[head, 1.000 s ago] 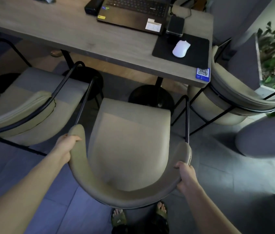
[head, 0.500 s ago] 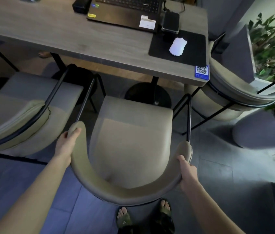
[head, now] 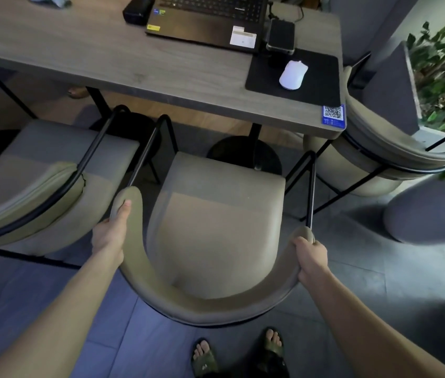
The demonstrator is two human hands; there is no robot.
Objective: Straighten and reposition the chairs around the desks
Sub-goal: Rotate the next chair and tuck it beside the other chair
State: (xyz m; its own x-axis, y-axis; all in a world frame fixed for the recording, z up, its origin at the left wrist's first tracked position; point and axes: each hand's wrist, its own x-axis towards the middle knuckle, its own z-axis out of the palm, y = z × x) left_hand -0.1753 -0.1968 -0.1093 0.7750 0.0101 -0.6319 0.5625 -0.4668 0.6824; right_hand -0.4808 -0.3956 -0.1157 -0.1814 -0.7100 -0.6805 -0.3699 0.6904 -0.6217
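Hands: left hand (head: 111,236) and right hand (head: 310,257) grip curved backrest of chair (head: 216,236), facing desk (head: 106,55).

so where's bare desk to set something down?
Free: the grey wood-grain desk from its left edge to the black laptop, and the front strip below the laptop. Crowded: right end, with black mouse pad, white mouse, dark phone and blue QR sticker.

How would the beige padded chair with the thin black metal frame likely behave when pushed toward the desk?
The beige padded chair probably moves as one stiff piece, given its metal frame. Its thin legs may scrape or catch on the grey tiled floor. Both hands, left hand and right hand, gripping opposite backrest ends should keep it straight.
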